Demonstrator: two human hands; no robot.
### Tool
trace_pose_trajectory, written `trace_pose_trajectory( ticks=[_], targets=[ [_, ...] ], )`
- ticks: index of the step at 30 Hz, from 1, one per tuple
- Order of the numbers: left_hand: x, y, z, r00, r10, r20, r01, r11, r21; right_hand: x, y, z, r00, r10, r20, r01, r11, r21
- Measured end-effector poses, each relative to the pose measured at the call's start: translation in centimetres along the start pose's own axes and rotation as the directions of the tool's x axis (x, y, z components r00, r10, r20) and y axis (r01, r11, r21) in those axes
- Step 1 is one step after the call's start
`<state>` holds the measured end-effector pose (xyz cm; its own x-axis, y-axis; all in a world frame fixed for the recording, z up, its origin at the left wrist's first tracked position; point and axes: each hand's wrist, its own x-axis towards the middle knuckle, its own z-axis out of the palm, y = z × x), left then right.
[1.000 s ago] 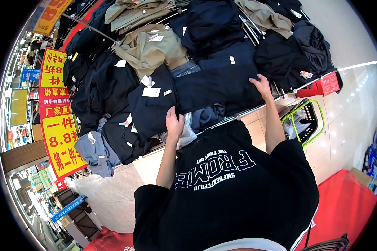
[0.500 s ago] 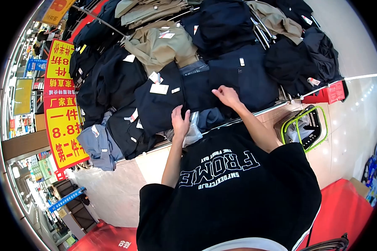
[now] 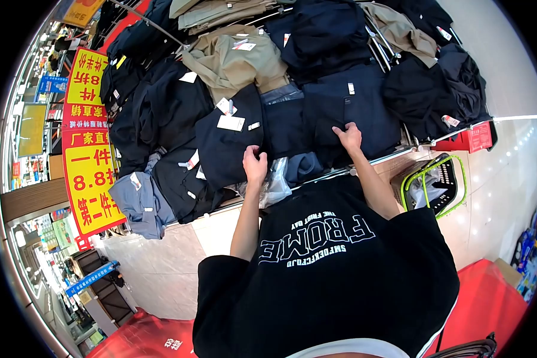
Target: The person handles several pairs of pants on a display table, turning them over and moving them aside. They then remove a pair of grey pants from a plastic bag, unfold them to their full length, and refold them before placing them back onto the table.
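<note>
Head view: display table (image 3: 394, 154) heaped with folded clothing, mostly dark. A yellow sign (image 3: 89, 173) hangs at its left end, and a green-rimmed basket (image 3: 441, 185) stands on the floor off the right near corner. Khaki garment (image 3: 238, 62) lies toward the far side. Grey-blue garment (image 3: 134, 200) droops over the near left edge.

Navy garment (image 3: 316, 119) lies at the middle of the near edge, both hands on it. A clear plastic bag (image 3: 274, 188) is tucked beneath, against the rail.

Right hand (image 3: 348, 136): fingers bent onto the navy cloth at a fold line. Pinching or only pressing, cannot tell. A second ago it lay out at the garment's right end, then swung in to the centre; now it sits partway back.

Left hand (image 3: 255, 164): fingers curled shut on the garment's near left edge, just below the neighbouring piece with the white tag (image 3: 231, 123). It has barely shifted.

Judgement: the cloth looks drawn in narrower than before, so a fold is probably going in, not yet squared.
</note>
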<state>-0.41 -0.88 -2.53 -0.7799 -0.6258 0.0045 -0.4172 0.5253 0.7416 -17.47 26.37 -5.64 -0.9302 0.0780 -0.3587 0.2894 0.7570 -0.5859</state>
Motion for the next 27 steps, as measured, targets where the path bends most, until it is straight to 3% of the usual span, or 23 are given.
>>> trace_pose_trajectory(
  ticks=[2, 4, 6, 7, 8, 12, 14, 17, 21, 23, 27],
  targets=[
    [0.3, -0.4, -0.1, 1.000, -0.013, 0.020, 0.013, 1.000, -0.028, 0.0, 0.0, -0.1, 0.989, -0.141, -0.038, 0.142, 0.990, 0.023],
    [0.6, -0.8, -0.4, 0.970, -0.198, 0.141, 0.231, 0.929, -0.288, -0.5, -1.4, -1.2, 0.988, -0.154, -0.028, 0.156, 0.986, 0.061],
    [0.9, -1.2, -0.4, 0.958, -0.231, 0.167, 0.278, 0.887, -0.368, -1.0, -2.5, -1.3, 0.986, -0.166, -0.018, 0.167, 0.981, 0.099],
    [1.0, -1.4, -0.4, 0.945, -0.260, 0.198, 0.323, 0.837, -0.442, -1.1, -2.7, -1.1, 0.986, -0.145, -0.084, 0.153, 0.984, 0.097],
    [0.9, -1.7, -0.4, 0.949, -0.243, 0.201, 0.309, 0.850, -0.426, -1.2, -2.9, -0.9, 0.981, -0.122, -0.150, 0.137, 0.986, 0.095],
    [0.9, -1.6, -0.8, 0.926, -0.298, 0.232, 0.373, 0.819, -0.436, 0.0, -1.7, 0.5, 0.985, 0.000, -0.173, 0.011, 0.998, 0.065],
    [1.0, -1.9, -0.9, 0.934, -0.315, 0.168, 0.357, 0.816, -0.455, 0.5, -0.7, 0.7, 0.997, -0.071, -0.017, 0.071, 0.997, 0.012],
    [1.2, -2.3, -1.3, 0.928, -0.344, 0.141, 0.371, 0.832, -0.412, 0.5, -0.4, 0.4, 0.991, -0.130, -0.008, 0.131, 0.991, 0.033],
    [1.2, -2.7, -2.1, 0.902, -0.402, 0.160, 0.432, 0.808, -0.401, 0.0, -0.6, -0.5, 0.996, -0.077, 0.042, 0.072, 0.992, 0.101],
    [1.1, -2.8, -2.1, 0.902, -0.402, 0.154, 0.429, 0.811, -0.397, -0.1, 0.0, 0.1, 0.989, -0.074, -0.125, 0.085, 0.993, 0.086],
    [1.0, -2.8, -2.0, 0.895, -0.415, 0.162, 0.442, 0.786, -0.432, -1.0, 0.3, -0.2, 0.989, -0.017, -0.145, 0.034, 0.993, 0.114]
  ],
)
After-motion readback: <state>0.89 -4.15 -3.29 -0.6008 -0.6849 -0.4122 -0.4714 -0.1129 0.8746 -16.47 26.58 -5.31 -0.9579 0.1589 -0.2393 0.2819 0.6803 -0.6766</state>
